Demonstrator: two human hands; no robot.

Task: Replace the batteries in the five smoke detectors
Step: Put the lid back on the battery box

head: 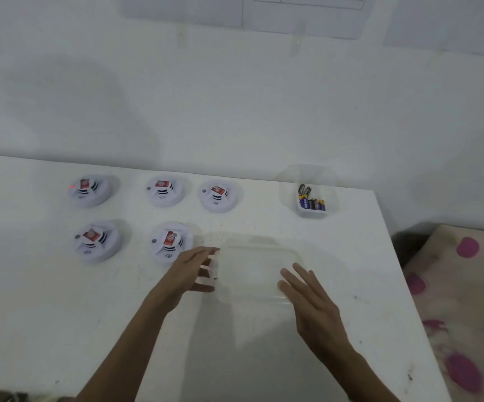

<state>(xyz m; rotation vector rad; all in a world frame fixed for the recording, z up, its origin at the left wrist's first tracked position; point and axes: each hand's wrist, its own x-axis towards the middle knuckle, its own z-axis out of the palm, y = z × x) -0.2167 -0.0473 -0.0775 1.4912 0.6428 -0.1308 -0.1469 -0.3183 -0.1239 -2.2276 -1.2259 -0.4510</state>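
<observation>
Head view is showing five round white plastic smoke detectors (164, 191) sitting left of a clear empty plastic tray (256, 256) on the white table (60, 314); left hand (190, 271) and right hand (307, 297) are flanking that tray, fingers spread, gripping nothing; a small clear tub of batteries (312, 198) is sitting behind it.

The white bench (60, 329) carries five smoke detectors (165, 191) in two rows at its left, a clear tub (287, 192) of batteries (312, 200) far right, and a clear, empty-looking container (252, 268) near the middle.
</observation>
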